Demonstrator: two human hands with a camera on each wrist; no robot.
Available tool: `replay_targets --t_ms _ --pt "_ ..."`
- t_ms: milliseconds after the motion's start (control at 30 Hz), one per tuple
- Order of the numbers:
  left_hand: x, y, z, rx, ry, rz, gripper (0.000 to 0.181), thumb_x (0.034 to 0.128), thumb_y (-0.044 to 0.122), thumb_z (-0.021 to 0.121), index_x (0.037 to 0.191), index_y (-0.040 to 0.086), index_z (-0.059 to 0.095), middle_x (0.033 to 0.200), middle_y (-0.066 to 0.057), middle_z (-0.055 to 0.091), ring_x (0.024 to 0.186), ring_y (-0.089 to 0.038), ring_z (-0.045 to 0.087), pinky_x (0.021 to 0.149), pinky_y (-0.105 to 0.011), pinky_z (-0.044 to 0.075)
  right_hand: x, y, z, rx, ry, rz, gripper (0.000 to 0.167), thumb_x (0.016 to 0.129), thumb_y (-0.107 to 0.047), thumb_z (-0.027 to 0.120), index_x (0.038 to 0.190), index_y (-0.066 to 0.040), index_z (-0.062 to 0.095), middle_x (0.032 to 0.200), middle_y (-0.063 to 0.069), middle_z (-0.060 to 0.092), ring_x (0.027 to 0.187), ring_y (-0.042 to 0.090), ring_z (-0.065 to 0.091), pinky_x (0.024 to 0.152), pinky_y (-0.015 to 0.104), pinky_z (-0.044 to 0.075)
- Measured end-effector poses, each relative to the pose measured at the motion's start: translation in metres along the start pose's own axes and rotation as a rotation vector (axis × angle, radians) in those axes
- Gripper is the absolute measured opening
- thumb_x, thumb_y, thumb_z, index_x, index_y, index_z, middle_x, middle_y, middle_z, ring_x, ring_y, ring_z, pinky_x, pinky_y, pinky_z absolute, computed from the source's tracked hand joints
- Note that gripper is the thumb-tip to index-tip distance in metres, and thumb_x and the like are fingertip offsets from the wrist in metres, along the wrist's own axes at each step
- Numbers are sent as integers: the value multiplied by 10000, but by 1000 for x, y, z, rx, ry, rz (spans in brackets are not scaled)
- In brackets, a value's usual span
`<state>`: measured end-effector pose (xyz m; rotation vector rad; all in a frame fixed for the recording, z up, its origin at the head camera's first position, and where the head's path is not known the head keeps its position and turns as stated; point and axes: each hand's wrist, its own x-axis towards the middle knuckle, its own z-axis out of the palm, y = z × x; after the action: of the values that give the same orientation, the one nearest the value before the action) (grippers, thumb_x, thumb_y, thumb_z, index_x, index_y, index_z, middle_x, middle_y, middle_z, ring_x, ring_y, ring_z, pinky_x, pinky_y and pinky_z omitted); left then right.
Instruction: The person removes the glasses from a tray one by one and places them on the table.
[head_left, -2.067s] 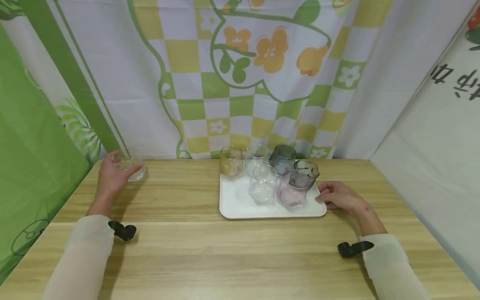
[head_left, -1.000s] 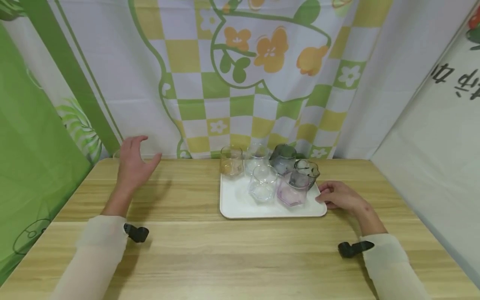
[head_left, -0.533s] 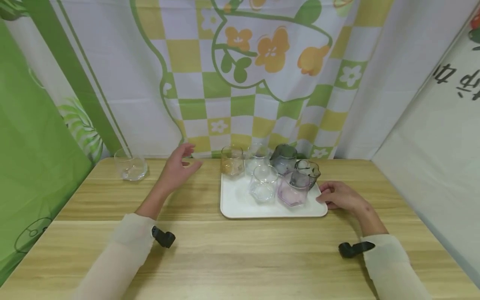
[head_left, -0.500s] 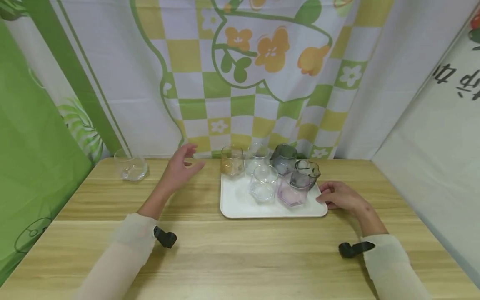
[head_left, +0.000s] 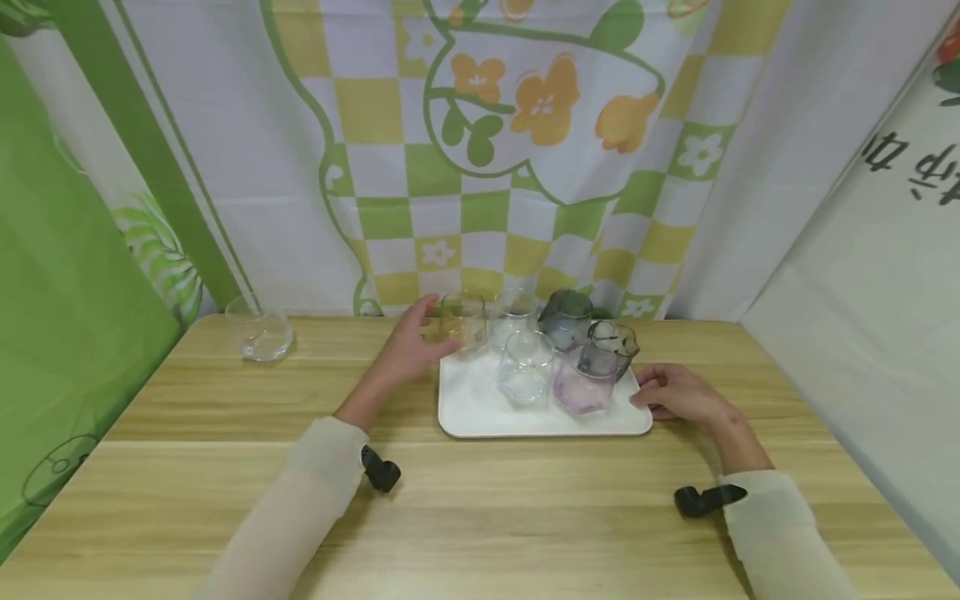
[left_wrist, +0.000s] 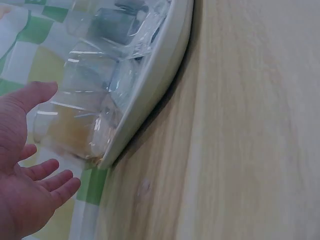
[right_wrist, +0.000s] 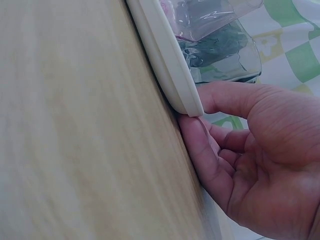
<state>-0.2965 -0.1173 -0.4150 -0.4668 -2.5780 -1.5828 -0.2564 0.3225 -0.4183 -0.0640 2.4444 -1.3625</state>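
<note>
Around the left side of the amber glass (head_left: pixel 463 325), at the back left of the white tray (head_left: pixel 480 412), my left hand (head_left: pixel 408 343) has its thumb and fingers spread. The left wrist view shows the hand (left_wrist: pixel 25 165) beside the amber glass (left_wrist: pixel 72 127), with a gap between them. My right hand (head_left: pixel 684 392) pinches the tray's right edge; in the right wrist view the thumb of that hand (right_wrist: pixel 270 145) lies on the rim (right_wrist: pixel 172 65), a finger below. Also on the tray stand a clear glass (head_left: pixel 527 375), a pink glass (head_left: pixel 585 385) and several others.
A clear glass (head_left: pixel 262 333) stands alone at the table's back left. The wooden table (head_left: pixel 465 517) ends at a patterned curtain (head_left: pixel 435 167) behind the tray. A green cloth (head_left: pixel 67 250) hangs at the left, a white one (head_left: pixel 885 317) at the right.
My left hand has let go of the clear glass at the back left and moved right to the amber glass. The right hand stays at the tray's edge.
</note>
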Motion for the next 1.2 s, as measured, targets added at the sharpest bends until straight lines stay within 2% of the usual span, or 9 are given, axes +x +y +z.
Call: replay_targets --t_ms 100,267,367,667,967,1200 --pt "5 1 8 21 0 -9 934 906 284 820 1607 48 251 1527 -236 388 1383 -423 404 1105 -544 392 0 -2 1 5 -3 5 418 939 -67 721 1248 126 515 1003 115 590 854 175 614 738 308 594" --pt "13 4 19 18 19 -34 1038 877 347 843 1635 86 184 1639 -198 263 1477 -392 291 1181 -525 278 0 -2 1 9 -2 3 407 936 -59 718 1238 127 519 998 112 585 854 173 610 736 306 593" --pt "18 5 24 15 27 -46 1069 864 365 853 1641 103 167 1664 -176 223 1501 -368 255 1195 -506 251 0 -3 1 3 0 2 403 935 -62 718 1233 126 524 1000 115 587 855 177 606 732 306 592" --pt "28 0 34 -26 69 -78 1062 854 280 868 1637 136 165 1583 -247 335 1431 -436 358 1138 -565 340 0 -5 1 -10 -1 4 407 935 -77 724 1230 121 526 1004 115 579 860 182 599 731 307 590" --pt "29 -4 37 -57 108 -96 979 839 275 873 1593 103 272 1483 -261 433 1345 -419 450 1103 -525 390 0 -4 1 -2 -7 -1 409 935 -74 723 1233 122 523 1013 120 590 859 182 607 732 308 591" --pt "30 -5 38 -37 116 -92 941 842 281 866 1576 82 311 1440 -249 472 1302 -383 484 1086 -494 408 1 -1 0 4 -6 7 406 942 -76 719 1238 119 521 1011 111 581 853 180 603 722 305 590"
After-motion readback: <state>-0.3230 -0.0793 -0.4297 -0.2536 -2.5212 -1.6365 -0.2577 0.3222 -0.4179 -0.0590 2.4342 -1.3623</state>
